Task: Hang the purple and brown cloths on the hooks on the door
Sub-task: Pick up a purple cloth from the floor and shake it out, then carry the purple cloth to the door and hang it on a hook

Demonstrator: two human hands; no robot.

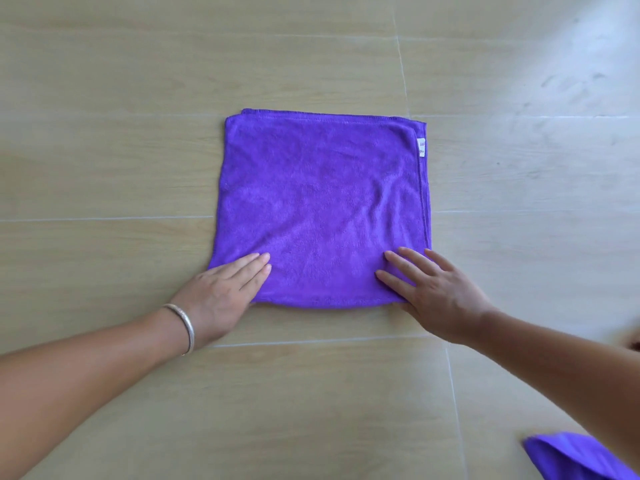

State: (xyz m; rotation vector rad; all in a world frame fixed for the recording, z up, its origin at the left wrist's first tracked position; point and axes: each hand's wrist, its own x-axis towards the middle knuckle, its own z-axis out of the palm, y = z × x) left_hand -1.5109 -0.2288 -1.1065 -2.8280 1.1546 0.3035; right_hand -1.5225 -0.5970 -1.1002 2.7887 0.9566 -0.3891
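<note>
A purple cloth (pixel 322 202) lies folded flat on the tiled floor, with a small white label on its right edge. My left hand (pixel 221 292), a silver bangle on its wrist, rests flat with straight fingers on the cloth's near left corner. On the near right corner my right hand (pixel 433 292) presses down, its fingers spread and straight. Neither hand grips the fabric. No brown cloth, hook or door is in view.
Beige wood-look floor tiles (pixel 138 133) surround the cloth on all sides. A second piece of purple fabric (pixel 575 459) shows at the bottom right corner, partly cut off by the frame.
</note>
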